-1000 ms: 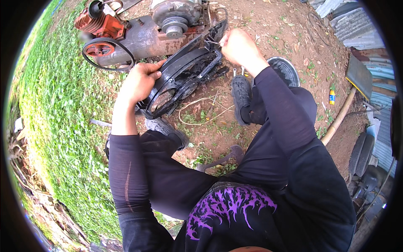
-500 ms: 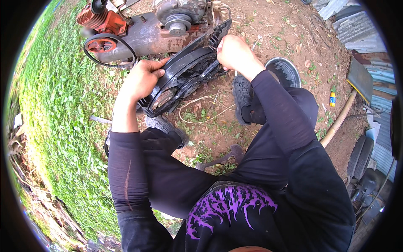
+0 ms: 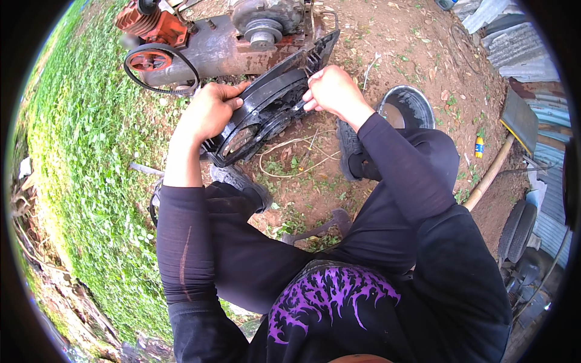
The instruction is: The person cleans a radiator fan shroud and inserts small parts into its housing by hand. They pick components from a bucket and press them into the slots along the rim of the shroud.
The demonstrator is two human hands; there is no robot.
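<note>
A black plastic fan shroud [image 3: 266, 97] with a round ring and openings is held tilted above the ground between my feet. My left hand [image 3: 213, 112] grips its left upper edge, thumb on the near face and fingers reaching behind. Closed in a pinch, my right hand [image 3: 331, 94] is at the shroud's right side, knuckles up. A small dark piece shows by its fingertips, too little to name. The lower part of the shroud hangs near my left shoe [image 3: 242, 184].
Ahead lies a rusty air compressor [image 3: 212, 51] with an orange pump [image 3: 154, 27] and a belt wheel [image 3: 149, 60]. A black bucket [image 3: 411, 106] stands by my right knee. Thin cord [image 3: 284, 175] and a metal tool [image 3: 321, 228] lie on the dirt. A long-handled shovel [image 3: 493, 172] is at right.
My right hand has shifted slightly left and down along the shroud, and the dark strip by its fingers shows less. My left hand keeps its grip. The view has shifted a little.
</note>
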